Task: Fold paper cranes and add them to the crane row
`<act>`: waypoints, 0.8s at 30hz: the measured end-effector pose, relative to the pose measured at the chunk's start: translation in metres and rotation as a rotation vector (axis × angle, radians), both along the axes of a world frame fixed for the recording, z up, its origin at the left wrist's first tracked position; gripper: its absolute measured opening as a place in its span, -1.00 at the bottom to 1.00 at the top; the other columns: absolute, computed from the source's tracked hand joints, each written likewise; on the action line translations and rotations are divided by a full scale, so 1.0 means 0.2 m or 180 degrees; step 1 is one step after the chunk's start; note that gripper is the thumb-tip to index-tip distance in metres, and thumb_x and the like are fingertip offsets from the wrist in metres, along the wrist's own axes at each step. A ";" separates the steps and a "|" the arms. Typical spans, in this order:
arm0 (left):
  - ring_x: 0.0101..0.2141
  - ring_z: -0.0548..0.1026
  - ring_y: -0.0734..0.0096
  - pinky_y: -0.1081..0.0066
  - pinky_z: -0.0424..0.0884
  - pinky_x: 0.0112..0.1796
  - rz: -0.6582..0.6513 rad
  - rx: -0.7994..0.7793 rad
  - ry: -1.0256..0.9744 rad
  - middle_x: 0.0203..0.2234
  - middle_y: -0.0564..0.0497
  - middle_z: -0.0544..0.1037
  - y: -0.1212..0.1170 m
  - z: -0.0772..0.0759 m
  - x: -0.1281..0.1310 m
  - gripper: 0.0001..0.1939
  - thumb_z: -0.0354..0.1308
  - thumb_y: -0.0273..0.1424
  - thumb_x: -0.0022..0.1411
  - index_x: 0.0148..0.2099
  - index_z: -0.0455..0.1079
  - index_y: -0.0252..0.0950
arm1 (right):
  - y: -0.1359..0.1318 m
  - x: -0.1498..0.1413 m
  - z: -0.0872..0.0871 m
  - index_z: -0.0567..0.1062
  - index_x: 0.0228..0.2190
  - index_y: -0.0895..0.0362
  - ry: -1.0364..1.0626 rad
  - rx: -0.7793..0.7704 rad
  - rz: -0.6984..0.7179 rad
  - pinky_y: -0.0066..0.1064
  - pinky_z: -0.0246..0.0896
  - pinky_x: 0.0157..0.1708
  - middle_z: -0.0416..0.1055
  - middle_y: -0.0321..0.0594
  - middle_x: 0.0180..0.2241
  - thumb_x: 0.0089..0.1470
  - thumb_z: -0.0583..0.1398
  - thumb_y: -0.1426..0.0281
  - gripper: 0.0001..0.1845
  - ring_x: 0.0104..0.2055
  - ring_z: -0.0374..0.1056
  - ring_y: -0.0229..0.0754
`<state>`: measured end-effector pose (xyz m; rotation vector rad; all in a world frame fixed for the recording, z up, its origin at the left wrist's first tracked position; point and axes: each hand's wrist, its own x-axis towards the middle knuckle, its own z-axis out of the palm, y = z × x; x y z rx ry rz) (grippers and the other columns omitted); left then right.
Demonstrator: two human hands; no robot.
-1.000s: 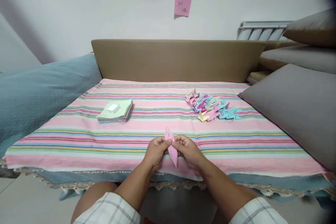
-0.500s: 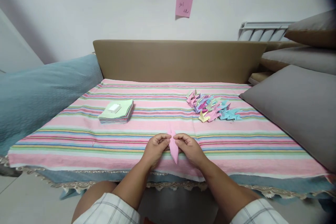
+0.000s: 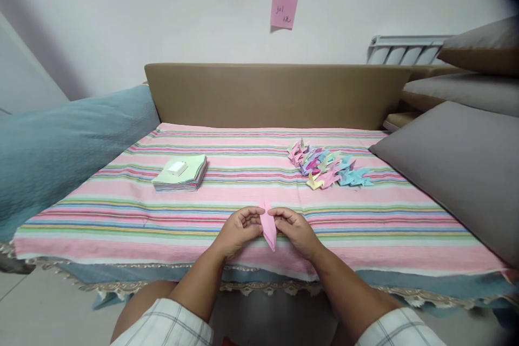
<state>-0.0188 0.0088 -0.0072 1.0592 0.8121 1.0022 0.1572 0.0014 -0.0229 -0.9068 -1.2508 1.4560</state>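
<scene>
A narrow pink folded paper [image 3: 268,231] is held between my two hands, its pointed end toward me and its split upper end away from me. My left hand [image 3: 242,230] pinches its left edge with thumb and fingers. On the other edge, my right hand [image 3: 294,230] is closed with its fingertips on the paper. Beyond my right hand lies a pile of folded paper cranes [image 3: 324,167] in pink, purple, blue, green and yellow. Farther off on the left is a stack of square coloured paper [image 3: 182,178], with a small white box [image 3: 177,168] on top.
A striped cloth [image 3: 121,216] covers the seat, with a fringed edge near my knees. Grey cushions [image 3: 458,173] are piled at the right, and a blue-covered armrest [image 3: 73,140] borders the left. Behind rises a brown backrest [image 3: 275,94]. A pink note [image 3: 284,10] hangs on the wall.
My left thumb has shifted down along the paper's edge, and the fingers of both hands have spread slightly. The paper's lower end has turned a little, showing a folded edge.
</scene>
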 end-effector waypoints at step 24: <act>-0.45 0.41 0.46 0.47 0.32 -0.34 0.0994 0.0597 0.0403 -0.53 0.05 0.52 -0.03 -0.07 0.09 -0.73 0.27 -0.19 -0.05 -0.47 0.46 -0.32 | -0.02 -0.03 0.00 0.49 -0.34 0.09 -0.0136 0.0396 -0.0212 -0.36 0.23 -0.30 0.42 -0.25 -0.42 -0.05 0.21 0.14 -0.70 -0.33 0.31 -0.19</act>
